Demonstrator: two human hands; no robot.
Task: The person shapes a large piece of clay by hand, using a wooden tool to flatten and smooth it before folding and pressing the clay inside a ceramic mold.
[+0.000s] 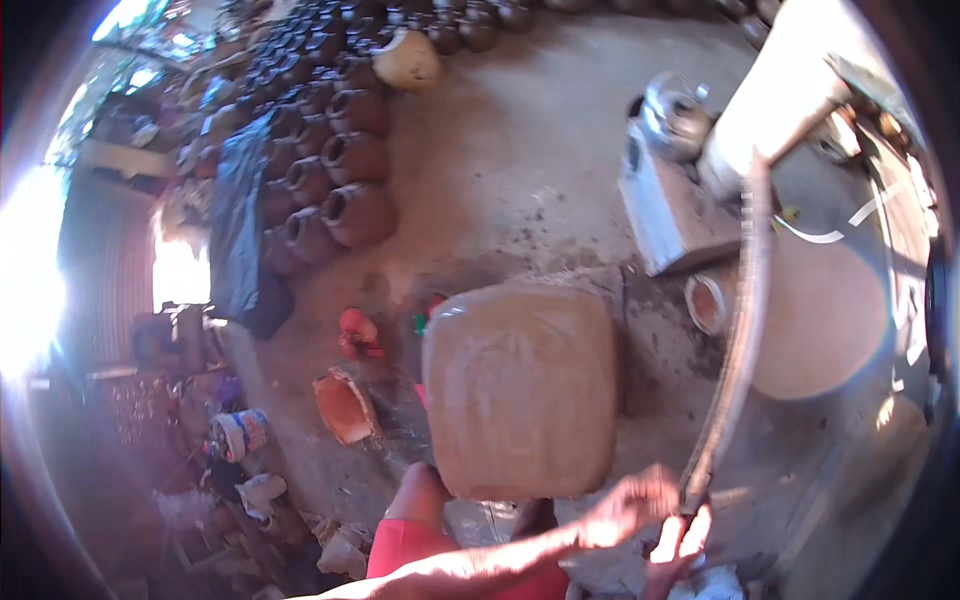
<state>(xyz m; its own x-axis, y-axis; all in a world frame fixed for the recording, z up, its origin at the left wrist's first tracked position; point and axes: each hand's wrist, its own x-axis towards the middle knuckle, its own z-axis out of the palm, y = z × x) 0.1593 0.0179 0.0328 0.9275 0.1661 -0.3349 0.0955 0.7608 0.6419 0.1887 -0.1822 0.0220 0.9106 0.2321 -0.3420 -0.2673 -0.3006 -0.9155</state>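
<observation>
The bare left hand point(632, 507) and the bare right hand point(682, 545) meet at the lower end of a long, narrow, pale-brown pole point(750, 280), to the right of the seated person's knees. The pole runs up from there, past the white, thick cylindrical post point(780, 90); its bend is probably lens distortion. Bringing both hands to one end probably gives steadier control of so long a piece.

The left grip has its fingers curled beside the pole's end; the right grip sits just below, two fingers pointing up toward it, slightly apart. Blur hides the contact, so I cannot tell whether either grip is clamped on the pole.

A large, brown, clay-smeared block with rounded corners point(520, 390) stands directly before the knees, presumably for easy reach. To its left on the floor lies a shallow, orange-red open container point(346, 408), apparently kept close by. Dark-brown, round clay pots point(357, 215) crowd together at upper left, likely to save room. A shiny, silver, round metal pot point(675, 118) sits on a grey, box-shaped support point(685, 220), perhaps to keep it off the floor.
</observation>
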